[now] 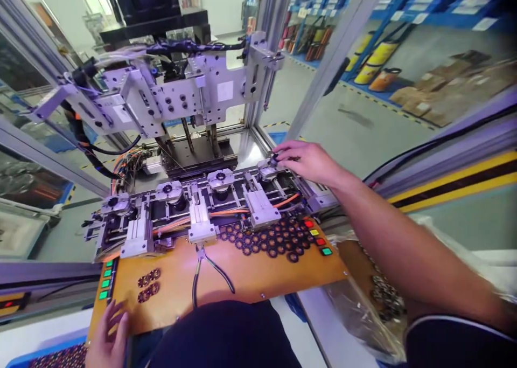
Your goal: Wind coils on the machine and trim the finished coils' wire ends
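Observation:
My right hand (309, 163) reaches over the rightmost metal fixture (267, 172) of the machine, fingertips bent together at its top. A small dark piece shows by the fingertips; what it is I cannot make out. At the lower left, my left hand (108, 335) hovers by the edge of the orange-brown work board (177, 282), its fingers apart and holding nothing. Just above it lie several dark rings with copper-coloured centres (148, 285). More rings (264, 238) are spread below the right half of the machine. Pliers (204, 265) with dark handles lie open mid-board.
Other fixtures (221, 180) line the machine, beneath a metal gantry (177, 96). Coloured buttons (320, 242) sit at the right; green ones (105, 283) at the left. A blue tray (30, 361) of small parts is lower left, a plastic-lined box (359, 303) of parts lower right.

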The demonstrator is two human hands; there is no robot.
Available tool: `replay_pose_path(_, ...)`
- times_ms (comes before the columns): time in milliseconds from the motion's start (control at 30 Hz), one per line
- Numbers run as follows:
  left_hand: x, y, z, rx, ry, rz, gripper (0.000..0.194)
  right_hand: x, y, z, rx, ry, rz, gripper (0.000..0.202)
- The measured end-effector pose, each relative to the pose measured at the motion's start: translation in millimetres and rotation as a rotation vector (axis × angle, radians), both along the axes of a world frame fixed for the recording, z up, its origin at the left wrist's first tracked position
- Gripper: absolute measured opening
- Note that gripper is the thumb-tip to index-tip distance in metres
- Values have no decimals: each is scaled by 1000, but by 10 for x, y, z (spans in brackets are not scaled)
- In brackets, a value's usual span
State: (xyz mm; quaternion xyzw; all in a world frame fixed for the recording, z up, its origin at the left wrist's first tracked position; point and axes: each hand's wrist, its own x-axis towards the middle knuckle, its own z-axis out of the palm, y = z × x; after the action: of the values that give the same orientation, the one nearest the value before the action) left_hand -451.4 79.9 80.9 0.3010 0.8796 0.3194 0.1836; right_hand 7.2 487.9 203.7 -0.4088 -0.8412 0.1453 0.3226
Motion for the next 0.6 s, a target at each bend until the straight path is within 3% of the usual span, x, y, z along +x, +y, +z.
replay_pose_path(100,-7,-50,-140,-25,-51,9,89,18,96,-70,-5,-90,36,16)
replay_pose_path(333,106,95,-85,5,-161,-23,91,69,203,-86,55,-225,141,18)
replay_pose_path(600,133,175,-122,9,-78,-62,87,25,255,-94,138,-333,159,19)
